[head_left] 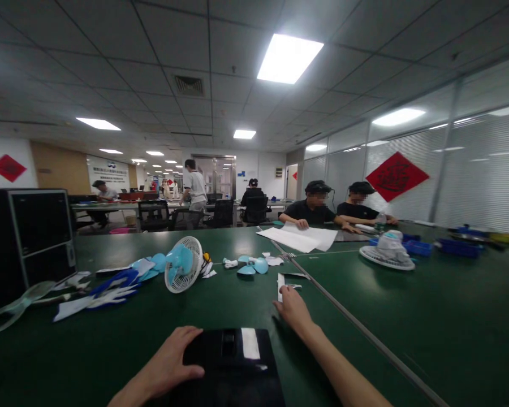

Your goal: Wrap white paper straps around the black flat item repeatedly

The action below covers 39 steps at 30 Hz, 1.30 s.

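Left hand (169, 362) lies flat and open on the black box (237, 370) at bottom centre, right hand (292, 311) touches the white strip (280, 284) mid-frame, pinch unclear: I'd keep the box pinned and lift gently.

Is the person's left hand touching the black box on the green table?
Touching. The head view shows the left hand lying flat on the black box, with the thumb on its top and no gap between them.

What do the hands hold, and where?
Left hand rests on the black box, at its left edge; right hand touches the white strip, at its near end.
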Motion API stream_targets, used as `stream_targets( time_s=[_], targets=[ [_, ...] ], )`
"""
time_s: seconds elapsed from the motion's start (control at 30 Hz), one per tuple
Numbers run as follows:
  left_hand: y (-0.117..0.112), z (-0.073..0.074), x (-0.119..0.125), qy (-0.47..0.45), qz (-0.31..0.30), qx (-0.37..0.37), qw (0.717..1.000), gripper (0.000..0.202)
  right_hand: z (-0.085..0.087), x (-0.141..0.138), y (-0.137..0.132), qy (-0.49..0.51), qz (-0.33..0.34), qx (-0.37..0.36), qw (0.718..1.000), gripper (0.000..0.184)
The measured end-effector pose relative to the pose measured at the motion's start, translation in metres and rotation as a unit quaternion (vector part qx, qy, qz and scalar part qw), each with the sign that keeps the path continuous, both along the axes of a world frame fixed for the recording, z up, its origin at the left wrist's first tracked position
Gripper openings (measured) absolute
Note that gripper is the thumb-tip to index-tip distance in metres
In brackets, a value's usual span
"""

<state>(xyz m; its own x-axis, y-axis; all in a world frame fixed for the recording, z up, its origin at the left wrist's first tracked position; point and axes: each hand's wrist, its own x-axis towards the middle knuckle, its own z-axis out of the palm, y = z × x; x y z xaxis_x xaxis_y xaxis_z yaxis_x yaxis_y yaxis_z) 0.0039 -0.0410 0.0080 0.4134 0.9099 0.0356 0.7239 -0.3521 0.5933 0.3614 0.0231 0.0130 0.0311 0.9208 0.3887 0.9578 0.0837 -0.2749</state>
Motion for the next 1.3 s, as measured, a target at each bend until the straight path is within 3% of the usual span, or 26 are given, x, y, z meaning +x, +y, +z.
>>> stream_targets(
  time_s=[0.23,0.6,0.77,0.97,1.17,1.23,1.3],
  targets=[
    [0.002,0.003,-0.007,0.003,0.047,-0.016,0.999,0.085,-0.018,0.017,0.015,-0.017,-0.049,-0.048,0.997,0.032],
    [0.016,-0.009,-0.017,0.001,0.082,0.003,0.997,0.086,-0.016,0.019,0.019,-0.023,-0.070,-0.053,0.996,0.019],
    [0.018,-0.012,-0.017,-0.007,0.080,0.020,0.997,0.084,0.002,0.036,0.015,0.005,-0.106,-0.008,0.994,0.020],
    [0.021,-0.014,-0.018,0.005,0.072,0.032,0.997,0.079,0.038,0.052,-0.006,0.066,-0.127,0.118,0.983,0.024],
    [0.026,-0.020,-0.019,0.016,0.068,0.020,0.997,0.078,0.055,0.024,-0.023,0.140,-0.036,0.209,0.967,0.030],
    [0.031,-0.025,-0.023,0.002,0.071,0.029,0.997,0.078,0.057,0.011,-0.029,0.202,0.033,0.199,0.958,0.031],
    [0.038,-0.027,-0.029,-0.036,0.103,0.046,0.993,0.077,0.059,-0.001,-0.036,0.319,0.127,0.147,0.928,0.031]
  ],
)
